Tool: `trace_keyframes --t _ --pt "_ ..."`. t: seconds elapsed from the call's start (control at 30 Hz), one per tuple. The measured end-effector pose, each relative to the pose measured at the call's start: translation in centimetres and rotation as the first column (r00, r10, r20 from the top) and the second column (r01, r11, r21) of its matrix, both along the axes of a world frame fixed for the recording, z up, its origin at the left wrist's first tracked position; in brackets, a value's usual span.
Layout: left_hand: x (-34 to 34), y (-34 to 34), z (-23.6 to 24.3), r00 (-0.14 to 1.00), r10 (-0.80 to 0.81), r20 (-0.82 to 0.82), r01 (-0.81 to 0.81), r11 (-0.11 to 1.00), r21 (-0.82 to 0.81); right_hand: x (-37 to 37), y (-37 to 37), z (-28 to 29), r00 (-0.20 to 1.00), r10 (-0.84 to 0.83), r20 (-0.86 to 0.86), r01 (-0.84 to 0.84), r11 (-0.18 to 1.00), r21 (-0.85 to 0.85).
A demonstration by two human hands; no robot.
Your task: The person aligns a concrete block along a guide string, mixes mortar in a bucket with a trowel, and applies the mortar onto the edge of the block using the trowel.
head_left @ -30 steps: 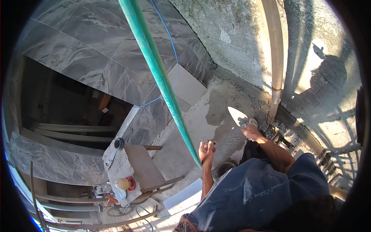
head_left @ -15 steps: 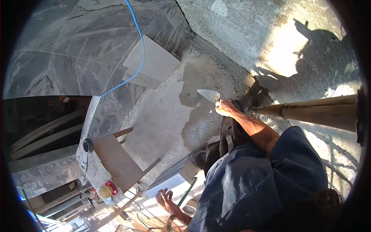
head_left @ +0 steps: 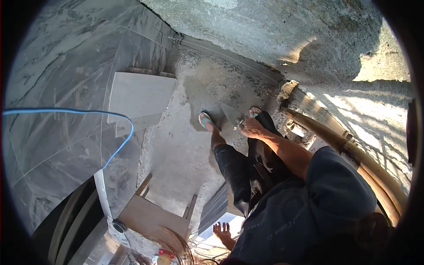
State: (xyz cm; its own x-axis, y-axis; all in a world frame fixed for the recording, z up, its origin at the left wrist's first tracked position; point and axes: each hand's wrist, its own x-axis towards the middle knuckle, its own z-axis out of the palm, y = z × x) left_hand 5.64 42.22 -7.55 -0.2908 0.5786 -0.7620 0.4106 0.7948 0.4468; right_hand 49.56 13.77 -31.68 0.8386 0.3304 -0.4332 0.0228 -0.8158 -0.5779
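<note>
My right hand (head_left: 252,128) is closed around the handle of a trowel (head_left: 231,114). Its pointed metal blade sticks out up and to the left, over the damp patch of rough concrete floor (head_left: 194,95) and between my sandalled feet. Low in the picture, my left hand (head_left: 224,234) hangs with its fingers spread and nothing in it. Closest to that hand is a stack of grey tiles (head_left: 215,207) by my leg.
Grey tile pieces (head_left: 143,95) lie at the edge of the marble-look tiling (head_left: 79,97), crossed by a blue hose or cable (head_left: 66,111). A low wooden bench (head_left: 152,216) stands at lower left. On the right are a bamboo pole (head_left: 340,141) and a rough wall (head_left: 265,31).
My left foot has come forward onto the damp patch, and both sandals now show. The view has turned. The trowel remains in my right hand, its blade pointing more upward.
</note>
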Motion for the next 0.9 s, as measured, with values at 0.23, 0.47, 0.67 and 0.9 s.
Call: trace_keyframes --t 0.23,0.47,0.67,0.9 --pt "35.3 16.2 -9.1 0.058 -0.988 -0.14 0.993 0.042 0.114 4.0 0.9 0.6 0.663 -0.713 -0.226 0.705 0.697 -0.132" --pt "59.0 13.2 -15.2 -0.645 -0.761 -0.071 0.734 -0.643 0.219 -2.7 -3.9 -7.7 0.271 -0.954 -0.129 0.888 0.299 -0.348" --pt "64.9 5.7 -28.6 -0.934 -0.284 0.215 0.333 -0.912 0.242 -3.4 -9.9 -23.4 0.24 -0.971 0.009 0.94 0.23 -0.25" --pt "69.1 -4.9 -52.5 -0.837 0.521 0.169 -0.437 -0.822 0.366 -3.0 -20.5 -39.9 0.651 -0.561 0.51 0.758 0.447 -0.475"
